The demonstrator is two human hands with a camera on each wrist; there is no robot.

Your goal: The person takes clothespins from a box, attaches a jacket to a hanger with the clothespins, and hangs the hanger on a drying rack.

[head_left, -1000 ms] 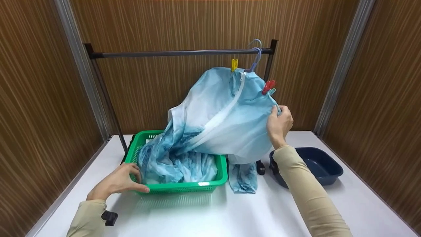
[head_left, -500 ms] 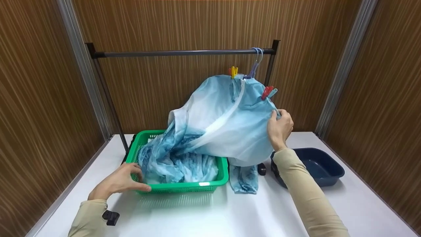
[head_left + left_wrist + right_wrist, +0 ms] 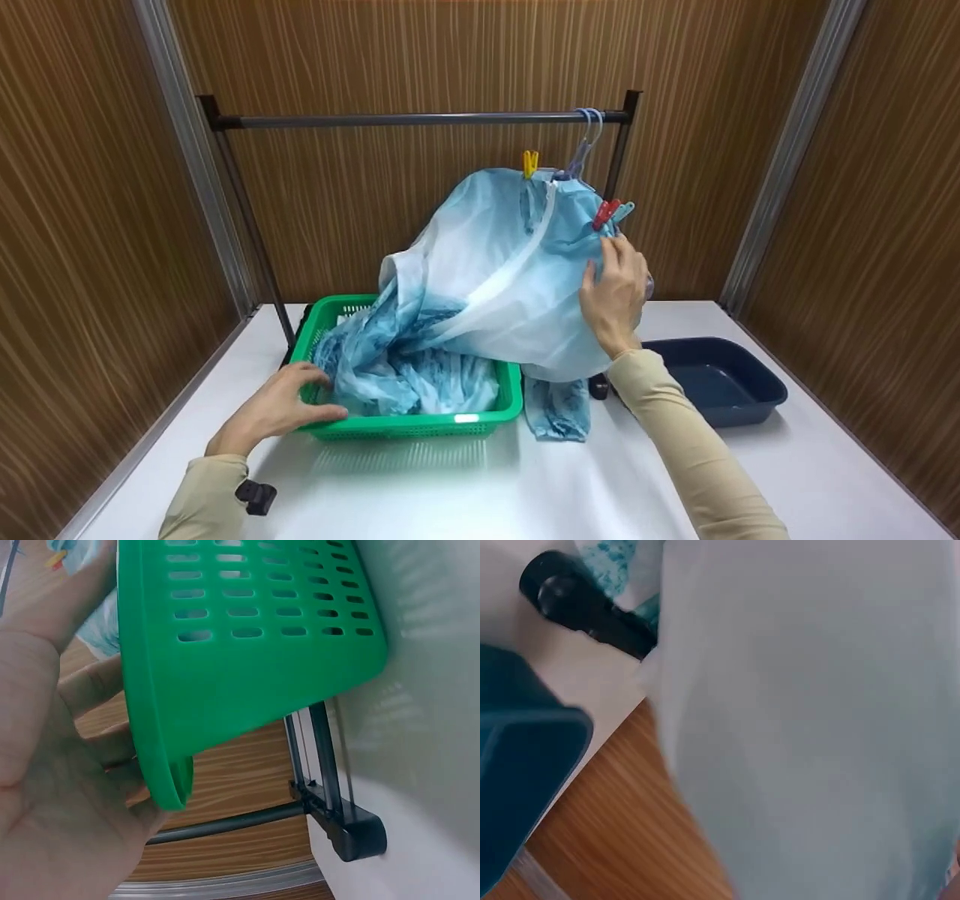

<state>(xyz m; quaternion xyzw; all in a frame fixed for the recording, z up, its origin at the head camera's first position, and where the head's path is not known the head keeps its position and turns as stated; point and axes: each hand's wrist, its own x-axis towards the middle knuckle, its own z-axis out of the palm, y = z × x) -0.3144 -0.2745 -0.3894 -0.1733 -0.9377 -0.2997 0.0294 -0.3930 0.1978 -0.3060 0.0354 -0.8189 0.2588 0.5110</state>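
Note:
A thin blue-and-white zip jacket [image 3: 487, 262] hangs from a purple hanger [image 3: 577, 161], its lower left part draped into a green basket [image 3: 405, 426]. A yellow clothespin [image 3: 530, 163] and a red clothespin [image 3: 604, 215] are clipped along its top, with a pale blue clothespin [image 3: 624, 211] beside the red one. My right hand [image 3: 616, 296] lies against the jacket's right side, fingers extended just below the red clothespin. At the basket's front left corner is my left hand [image 3: 279, 401], thumb along the front rim and fingers loosely bent over the left side.
A black rack [image 3: 405, 120] carries the hanger near its right end. To the right stands a dark blue basin [image 3: 720, 382] on the white table [image 3: 420, 499]. A patterned cloth end [image 3: 556, 412] hangs down beside the basket. Wood-patterned walls [image 3: 375, 225] enclose the table.
My right hand has let go of the jacket's edge and moved up and left onto its side. The hanger and jacket sank slightly, then settled. My left hand has stayed at the basket corner.

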